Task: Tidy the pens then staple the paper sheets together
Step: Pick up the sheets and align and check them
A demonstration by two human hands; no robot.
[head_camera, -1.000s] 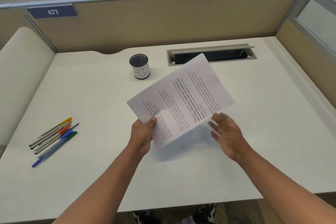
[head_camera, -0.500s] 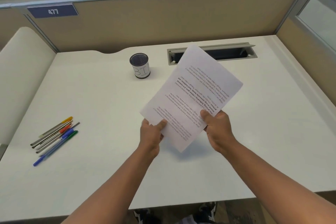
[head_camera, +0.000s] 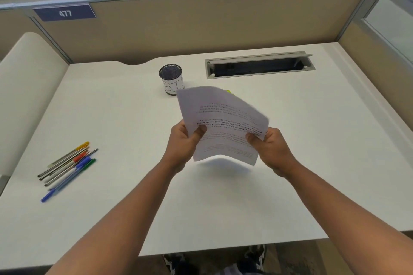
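Both hands hold the paper sheets up off the desk, between them and a little ahead of the wrists. The left hand grips the left edge, thumb curled over the printed face; the right hand pinches the right edge in the same way, thumb on top and fingers hidden behind the paper. The sheets bow slightly, their long axis running away from the person and leaning a little to the left, with the print upside down to the wearer. The pens lie in a loose fan on the desk well out to the left of the left hand and somewhat nearer the person, their long axes slanting from near-left to far-right, so the left hand is clearly the closer one to them. The mesh pen cup stands upright just beyond the far left corner of the sheets, ahead of the left hand and apart from the pens. A small yellow-green object peeps out just behind the top edge of the paper; too little of it shows to say what it is. By my judgement the pens are not yet tidied, and reaching them calls for the left hand to let go of the paper and travel left and back.
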